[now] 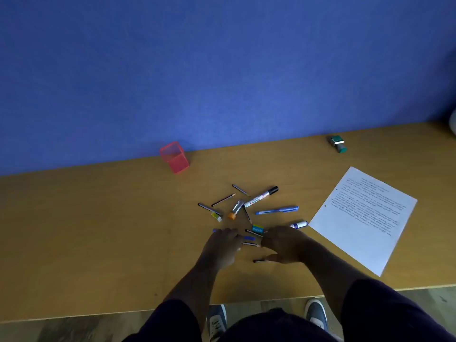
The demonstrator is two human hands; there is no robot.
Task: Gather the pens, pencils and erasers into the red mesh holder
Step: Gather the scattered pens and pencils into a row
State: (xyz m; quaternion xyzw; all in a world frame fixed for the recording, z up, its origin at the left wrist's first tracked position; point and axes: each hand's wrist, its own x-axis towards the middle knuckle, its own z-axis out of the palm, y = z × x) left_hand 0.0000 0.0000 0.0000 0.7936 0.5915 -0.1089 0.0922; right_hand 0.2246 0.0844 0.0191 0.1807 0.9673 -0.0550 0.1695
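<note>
Hands meet low over the near edge of a scatter of stationery on the wooden desk. The left hand lies flat, fingers relaxed, over a blue pen; the right hand spreads open beside a black pencil, gripping nothing. The red mesh holder stands upright, well apart, by the blue wall. A white marker, blue eraser and printed sheet lie nearby.
</note>
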